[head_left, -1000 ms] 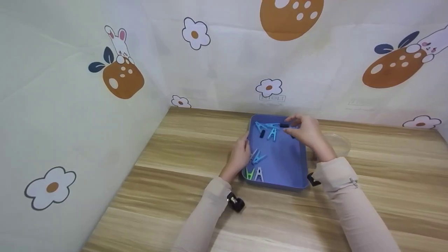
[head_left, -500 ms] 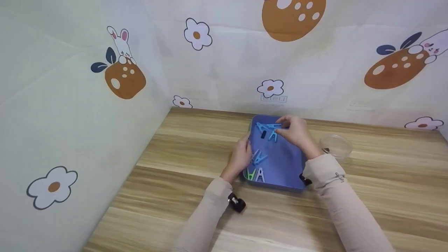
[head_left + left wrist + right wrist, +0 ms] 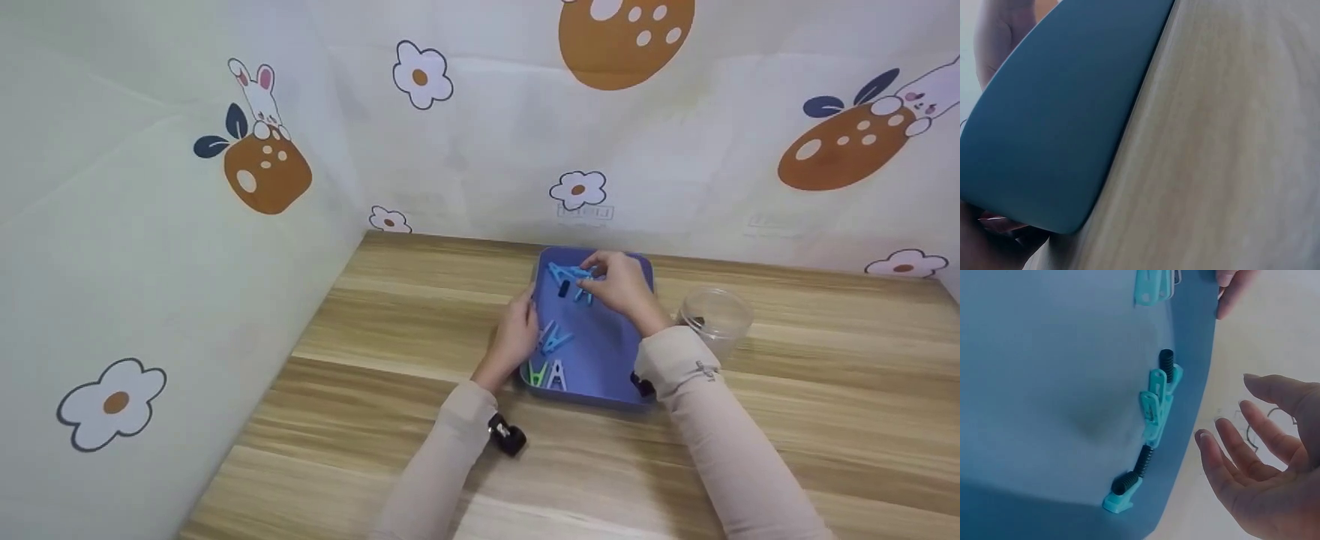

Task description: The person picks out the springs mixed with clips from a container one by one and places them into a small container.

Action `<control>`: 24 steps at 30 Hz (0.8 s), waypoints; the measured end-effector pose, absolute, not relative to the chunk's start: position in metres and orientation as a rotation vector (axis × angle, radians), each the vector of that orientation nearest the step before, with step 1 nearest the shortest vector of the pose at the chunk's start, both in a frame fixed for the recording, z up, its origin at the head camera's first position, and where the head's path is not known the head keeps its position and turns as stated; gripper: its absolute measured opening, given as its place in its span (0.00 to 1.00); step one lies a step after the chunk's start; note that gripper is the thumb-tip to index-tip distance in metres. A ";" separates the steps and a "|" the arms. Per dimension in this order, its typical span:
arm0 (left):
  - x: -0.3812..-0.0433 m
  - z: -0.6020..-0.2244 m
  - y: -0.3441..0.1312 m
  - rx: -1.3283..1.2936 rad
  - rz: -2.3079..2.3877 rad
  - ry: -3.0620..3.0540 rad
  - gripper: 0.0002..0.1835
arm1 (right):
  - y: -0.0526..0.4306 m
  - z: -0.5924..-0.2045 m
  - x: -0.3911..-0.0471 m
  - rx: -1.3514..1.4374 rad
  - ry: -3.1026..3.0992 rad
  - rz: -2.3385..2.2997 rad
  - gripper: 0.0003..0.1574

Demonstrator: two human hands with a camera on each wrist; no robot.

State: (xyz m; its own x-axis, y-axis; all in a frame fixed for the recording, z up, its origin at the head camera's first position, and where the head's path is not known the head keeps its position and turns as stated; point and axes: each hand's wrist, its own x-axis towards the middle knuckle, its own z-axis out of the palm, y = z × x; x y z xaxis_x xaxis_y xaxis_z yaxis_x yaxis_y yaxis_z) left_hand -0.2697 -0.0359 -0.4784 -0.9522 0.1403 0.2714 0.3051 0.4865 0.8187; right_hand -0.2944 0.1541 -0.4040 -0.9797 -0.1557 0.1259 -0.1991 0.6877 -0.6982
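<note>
— Beige-sleeved arms first. What do the hands hold?

— The left hand (image 3: pixel 516 335) grips the near-left rim of the shallow blue rectangular plastic tray (image 3: pixel 609 360). The right hand (image 3: pixel 621 285) holds nothing; the right wrist view shows its fingers (image 3: pixel 1224 458) relaxed and spread.

— Where are the pegs?

— The turquoise plastic clothes pegs with black springs (image 3: pixel 574 279) lie in the tray's far-left corner, just beyond the right fingertips. Their long axes run roughly along the tray's far edge. The right hand is nearer.

— Beyond that?

— A clear plastic cup (image 3: pixel 716 318) stands right of the right wrist.
</note>
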 end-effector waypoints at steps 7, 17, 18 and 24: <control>-0.269 -0.477 -0.036 -0.362 -1.427 -2.593 0.24 | 0.145 -0.414 -0.302 0.239 -2.902 1.178 0.19; -0.268 -0.474 -0.037 -0.313 -1.442 -2.644 0.25 | 0.143 -0.424 -0.310 0.238 -2.940 1.212 0.20; -0.268 -0.474 -0.037 -0.312 -1.442 -2.644 0.25 | 0.143 -0.425 -0.311 0.243 -2.944 1.213 0.20; -0.267 -0.473 -0.036 -0.297 -1.461 -2.657 0.25 | 0.145 -0.432 -0.315 0.288 -2.950 1.243 0.20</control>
